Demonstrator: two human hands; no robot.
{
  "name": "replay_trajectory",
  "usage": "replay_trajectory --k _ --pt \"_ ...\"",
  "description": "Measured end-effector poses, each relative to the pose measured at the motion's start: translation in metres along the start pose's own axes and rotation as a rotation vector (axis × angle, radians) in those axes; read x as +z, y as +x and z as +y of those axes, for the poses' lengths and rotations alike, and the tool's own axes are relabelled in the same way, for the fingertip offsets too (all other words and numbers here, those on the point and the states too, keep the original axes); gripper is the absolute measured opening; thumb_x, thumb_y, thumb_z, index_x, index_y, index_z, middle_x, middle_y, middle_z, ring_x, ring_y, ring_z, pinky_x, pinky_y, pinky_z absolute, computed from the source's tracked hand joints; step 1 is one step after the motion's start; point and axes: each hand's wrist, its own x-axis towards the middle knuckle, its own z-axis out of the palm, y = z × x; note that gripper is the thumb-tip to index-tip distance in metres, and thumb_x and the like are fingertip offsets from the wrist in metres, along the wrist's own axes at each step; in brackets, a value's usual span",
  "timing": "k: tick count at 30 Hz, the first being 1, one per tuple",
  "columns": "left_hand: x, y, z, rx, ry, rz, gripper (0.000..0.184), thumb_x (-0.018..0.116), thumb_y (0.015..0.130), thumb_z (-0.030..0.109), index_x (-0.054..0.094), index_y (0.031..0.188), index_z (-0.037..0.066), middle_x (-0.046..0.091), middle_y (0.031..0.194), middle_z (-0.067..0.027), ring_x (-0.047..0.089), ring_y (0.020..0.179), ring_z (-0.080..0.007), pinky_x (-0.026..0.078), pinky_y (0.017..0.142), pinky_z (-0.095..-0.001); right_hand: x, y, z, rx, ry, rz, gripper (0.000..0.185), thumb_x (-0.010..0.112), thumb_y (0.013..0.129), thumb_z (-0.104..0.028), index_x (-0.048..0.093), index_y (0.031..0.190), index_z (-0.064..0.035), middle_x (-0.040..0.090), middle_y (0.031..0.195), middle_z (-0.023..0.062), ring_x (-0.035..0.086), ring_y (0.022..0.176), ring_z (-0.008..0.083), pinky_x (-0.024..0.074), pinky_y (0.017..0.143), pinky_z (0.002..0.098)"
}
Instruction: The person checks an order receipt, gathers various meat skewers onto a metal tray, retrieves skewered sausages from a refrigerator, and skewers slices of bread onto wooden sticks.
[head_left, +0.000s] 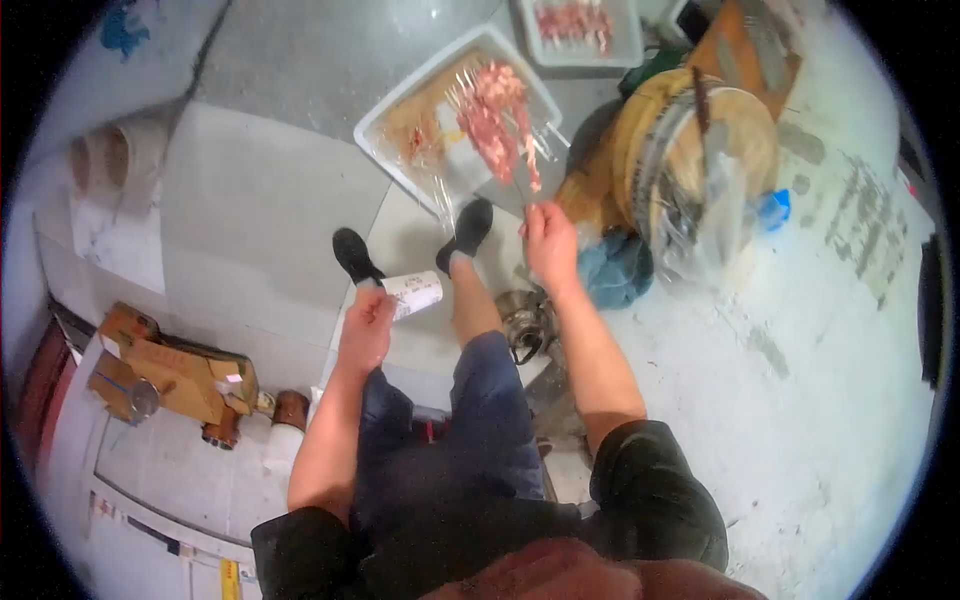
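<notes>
Held in my left hand [368, 325], in front of my legs, is a white paper slip [418, 292] with printed or written marks; the fingers pinch its near edge. My right hand [550, 240] is closed around the near ends of several meat skewers [490, 120]. The red and pale meat pieces spread away from that hand, over the white plastic tray [385, 165]. I cannot tell whether they touch the tray. In the tray lie reddish liquid and scraps, and thin stick ends show around the meat.
A second white tray [630, 50] with cut meat stands at the far side. To the right is a round wooden block [745, 135] with a long blade-like tool and clear plastic bag [690, 235]. A metal pot-like object [525, 320] sits by my right forearm; cardboard [175, 380] lies left.
</notes>
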Motion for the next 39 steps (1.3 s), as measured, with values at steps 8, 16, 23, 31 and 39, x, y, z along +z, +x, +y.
replay_trajectory --k 8,16,23,31,39 --pt "-0.028 -0.1 0.091 0.308 0.39 -0.157 0.024 0.054 0.09 0.016 0.06 0.107 0.001 0.064 0.08 -0.0157 0.062 0.072 -0.0249 0.048 0.07 -0.0332 -0.09 -0.183 -0.1 0.163 0.199 0.19 0.021 0.052 0.094 -0.018 0.059 0.087 0.0 0.059 0.064 0.0048 0.054 0.056 0.0129 0.0442 0.056 0.0281" --pt "-0.017 -0.216 0.127 0.648 0.687 -0.584 0.03 0.047 0.085 0.007 0.057 0.114 0.005 0.06 0.086 -0.0172 0.059 0.08 -0.0342 0.048 0.076 -0.0396 -0.1 -0.399 -0.129 0.372 0.655 0.531 0.021 0.051 0.095 -0.018 0.055 0.085 -0.0007 0.054 0.063 -0.0004 0.047 0.054 0.0055 0.0384 0.048 0.022" --pt "0.055 -0.349 0.06 0.832 0.599 -1.004 0.021 0.051 0.083 0.008 0.062 0.098 -0.001 0.059 0.089 -0.0181 0.058 0.084 -0.0338 0.047 0.075 -0.0371 -0.089 -0.549 -0.113 0.377 0.689 0.808 0.021 0.051 0.094 -0.018 0.057 0.086 0.0 0.057 0.063 0.0027 0.053 0.055 0.0096 0.0425 0.052 0.0253" --pt "0.12 -0.509 -0.076 0.479 0.584 -1.124 0.026 0.06 0.091 0.02 0.062 0.101 -0.004 0.063 0.086 -0.0029 0.055 0.077 -0.0072 0.045 0.07 -0.0238 -0.111 -0.73 -0.057 0.36 0.446 1.162 0.019 0.052 0.093 -0.016 0.059 0.087 0.0009 0.063 0.066 0.0116 0.062 0.057 0.0209 0.0467 0.055 0.0328" --pt "0.183 -0.65 -0.179 0.33 0.58 -1.183 0.023 0.06 0.089 0.017 0.063 0.093 -0.005 0.065 0.082 -0.0059 0.06 0.075 -0.0127 0.048 0.07 -0.0255 -0.132 -0.867 0.041 0.37 0.326 1.32 0.016 0.051 0.092 -0.014 0.058 0.087 0.0007 0.062 0.067 0.0153 0.062 0.062 0.0329 0.0473 0.057 0.0392"
